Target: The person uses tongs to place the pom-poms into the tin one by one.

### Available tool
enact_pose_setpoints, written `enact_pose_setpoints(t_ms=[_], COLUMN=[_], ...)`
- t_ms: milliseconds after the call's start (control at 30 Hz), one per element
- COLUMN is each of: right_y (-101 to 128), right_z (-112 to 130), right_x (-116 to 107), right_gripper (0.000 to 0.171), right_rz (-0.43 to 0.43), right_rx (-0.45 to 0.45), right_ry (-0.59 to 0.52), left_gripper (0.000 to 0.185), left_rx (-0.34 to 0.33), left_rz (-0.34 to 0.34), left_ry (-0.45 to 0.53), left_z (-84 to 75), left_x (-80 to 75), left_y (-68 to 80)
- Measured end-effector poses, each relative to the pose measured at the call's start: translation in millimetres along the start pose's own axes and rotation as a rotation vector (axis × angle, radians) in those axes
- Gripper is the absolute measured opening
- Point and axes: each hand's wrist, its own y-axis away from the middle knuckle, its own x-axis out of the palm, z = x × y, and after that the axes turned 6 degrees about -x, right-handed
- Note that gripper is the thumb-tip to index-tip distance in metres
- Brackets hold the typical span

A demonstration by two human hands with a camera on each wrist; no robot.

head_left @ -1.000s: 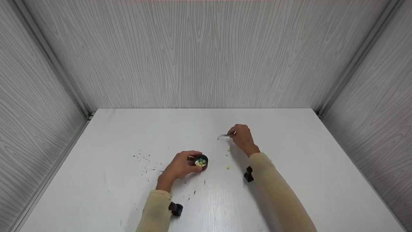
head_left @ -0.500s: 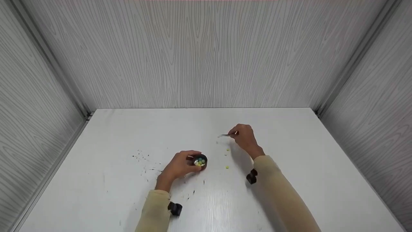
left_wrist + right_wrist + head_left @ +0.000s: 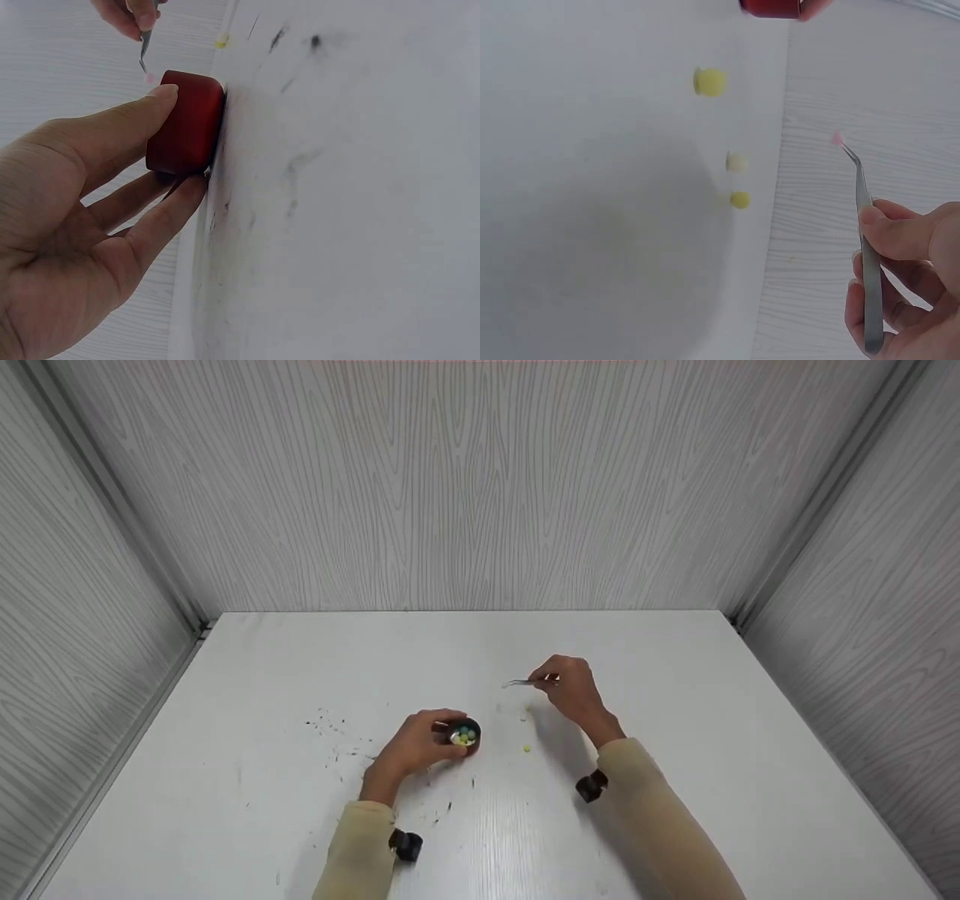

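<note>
My left hand (image 3: pixel 416 746) grips a small round red cup (image 3: pixel 189 124) between thumb and fingers, and it stands on the white table. Several green, blue and yellow beads (image 3: pixel 463 738) lie inside the cup in the head view. My right hand (image 3: pixel 576 690) pinches bent-tip tweezers (image 3: pixel 870 277) above the table, to the right of the cup. At the tips of the tweezers is a tiny pink bead (image 3: pixel 836 139). Between the hands lie a larger yellow bead (image 3: pixel 711 82), a whitish bead (image 3: pixel 737 163) and a smaller yellow bead (image 3: pixel 740 199).
The white table (image 3: pixel 300 660) carries dark specks and scuff marks (image 3: pixel 330 724) left of the left hand. Grey wood-grain panels (image 3: pixel 465 495) rise at the back and both sides. A black wrist camera (image 3: pixel 406 846) sits on the left sleeve.
The tweezers have risen off the table with the pink bead, and my right hand has then come a little nearer to me. My left hand and the cup have stayed put.
</note>
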Motion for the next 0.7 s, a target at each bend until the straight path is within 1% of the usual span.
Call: enact_pose_setpoints(t_ms=[167,333,700], right_y=[5.8,11.5,20.2], right_z=[6.7,13.6,20.5], right_x=[-1.7,-3.2,1.0], right_gripper=[0.013,0.013,0.013], right_rz=[0.001,-0.007,-0.003], right_rx=[-0.008,-0.033,-0.076], right_ry=[-0.018,-0.009,-0.006], left_gripper=[0.054,0.053,0.054], left_rx=[-0.009,-0.011,-0.021], left_rz=[-0.001,-0.003,-0.003], left_ry=[-0.002,-0.001,-0.002], left_z=[-0.6,-2.6,-3.8], left_x=[0.7,0.3,0.7], left_y=[0.7,1.3,2.6])
